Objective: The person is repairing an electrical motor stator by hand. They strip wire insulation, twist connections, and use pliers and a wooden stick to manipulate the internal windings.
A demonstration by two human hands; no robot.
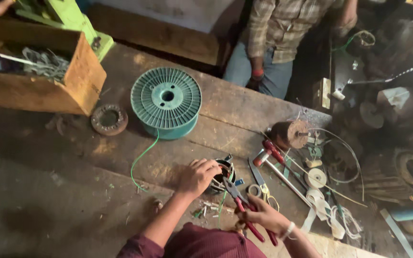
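- Here, in the head view, the left hand (198, 176) curls closed over a small dark motor stator with copper windings (223, 173) on the worn wooden workbench (72, 167).
- The right hand (264, 216) grips red-handled pliers (244, 210), jaws pointing at the stator.
- A green ribbed plastic spool (166, 101) stands beyond, well apart.

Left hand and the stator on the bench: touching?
Touching. The head view shows the left hand resting its fingers over the stator, no gap between them. The right hand holds red-handled pliers beside it.
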